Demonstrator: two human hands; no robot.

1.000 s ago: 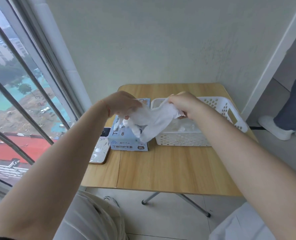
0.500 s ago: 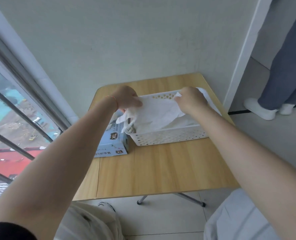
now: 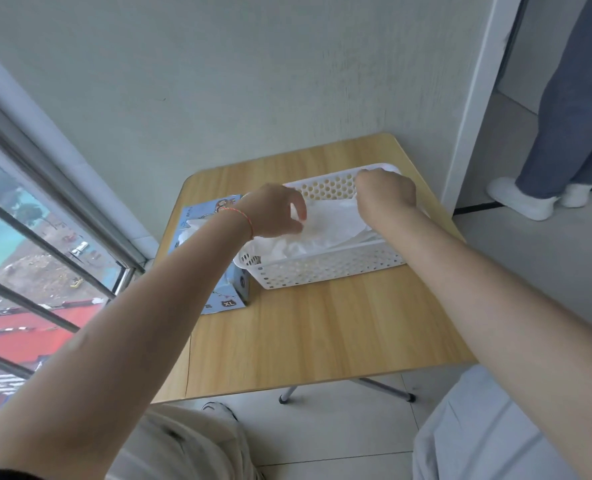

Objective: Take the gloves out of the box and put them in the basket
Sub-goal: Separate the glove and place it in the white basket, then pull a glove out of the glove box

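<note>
- Two bare hands reach over a white perforated plastic basket [image 3: 325, 270] that stands on the far right part of a light wooden counter [image 3: 315, 337].
- The left hand [image 3: 275, 213] hovers above the basket's left end, its fingers [image 3: 298, 207] loosely curled and pointing down; its fingertips lie against a thin white glove [image 3: 325, 225], though whether they pinch it I cannot tell.
- A thin red string bracelet [image 3: 247, 221] circles the left wrist.
- The right hand [image 3: 386, 192] sits at the basket's far right corner with its fingers curled into a closed grip on the far edge of that white glove.
- The glove is spread across the inside of the basket, between the two hands, on top of more crumpled white material lying in the basket.
- Just left of the basket, touching or almost touching it, stands a light blue cardboard glove box [image 3: 225, 299] marked "XL" on its near face; white glove material [image 3: 192, 228] sticks out of its top opening.
- The left forearm crosses over the box and hides much of it.
- Left of the counter is a window with grey bars [image 3: 45, 188], and a pale wall rises behind the counter.
- On the far right, another person's blue trouser legs [image 3: 571, 109] and white shoes [image 3: 526, 199] stand on the floor.
</note>
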